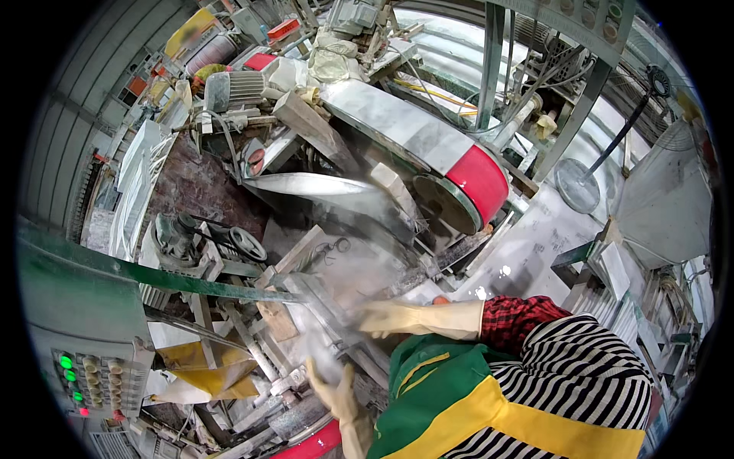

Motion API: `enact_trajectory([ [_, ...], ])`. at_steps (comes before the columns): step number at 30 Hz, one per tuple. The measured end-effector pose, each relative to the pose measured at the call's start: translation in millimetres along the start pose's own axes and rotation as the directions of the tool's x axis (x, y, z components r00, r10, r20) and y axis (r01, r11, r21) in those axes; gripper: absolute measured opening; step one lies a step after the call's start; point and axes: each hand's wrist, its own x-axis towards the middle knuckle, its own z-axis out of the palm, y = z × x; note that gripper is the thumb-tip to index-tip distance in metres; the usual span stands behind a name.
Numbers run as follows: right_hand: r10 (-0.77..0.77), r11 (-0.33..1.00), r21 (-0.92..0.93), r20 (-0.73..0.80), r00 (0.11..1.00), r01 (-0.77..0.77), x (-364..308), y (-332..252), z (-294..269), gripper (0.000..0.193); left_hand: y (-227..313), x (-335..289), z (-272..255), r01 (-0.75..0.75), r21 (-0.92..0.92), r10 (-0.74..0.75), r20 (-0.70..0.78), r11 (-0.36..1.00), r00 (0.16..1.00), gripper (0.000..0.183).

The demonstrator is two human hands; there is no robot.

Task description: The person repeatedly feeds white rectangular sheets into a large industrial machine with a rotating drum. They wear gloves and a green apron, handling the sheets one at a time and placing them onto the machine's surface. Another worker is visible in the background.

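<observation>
Both hands wear long cream rubber gloves. My left hand [336,392], low in the view, is closed around a pale grey piece [327,361], too blurred to name; its thumb and a finger show on either side. Reaching leftward above it, my right hand [376,318] is smeared by motion and haze, so its fingers cannot be made out. It is over the metal frame of a machine [329,321]. The plaid cuff [516,317] of my right sleeve lies beyond the glove. A green and yellow apron [432,375] covers my front.
A wide belt [397,126] with a red section runs round a roller beyond my hands. At left, a green machine arm [199,283] reaches toward my hands above a control panel [92,382] with lit buttons. Stacked pale slabs [612,306] stand at right. Dust or spray hangs nearby.
</observation>
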Motion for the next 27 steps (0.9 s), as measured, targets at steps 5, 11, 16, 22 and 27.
enact_trajectory([
  [5, -0.774, 0.578, -0.507, -0.093, 0.626, 0.639, 7, 0, -27, 0.069, 91, 11, 97, -0.139, -0.159, 0.201, 0.494, 0.977, 0.846, 0.09],
  [11, -0.2, 0.956, -0.231, -0.055, 0.978, 0.182, -79, -72, -48, 0.067, 117, 21, 100, 0.514, -0.41, -0.059, 0.736, 0.754, 0.674, 0.059],
  [16, -0.182, 0.98, -0.141, -0.35, 0.919, 0.14, -63, -95, -70, 0.034, 116, 18, 110, 0.517, -0.378, -0.038, 0.779, 0.768, 0.626, 0.046],
  [22, -0.29, 0.954, -0.173, -0.3, 0.909, 0.247, -75, -93, -69, 0.055, 128, 24, 119, 0.487, -0.405, -0.033, 0.742, 0.774, 0.67, 0.044],
  [27, -0.094, 0.96, -0.274, -0.139, 0.986, 0.053, -109, -84, -51, 0.066, 125, 36, 122, 0.513, -0.462, -0.132, 0.636, 0.723, 0.76, 0.049],
])
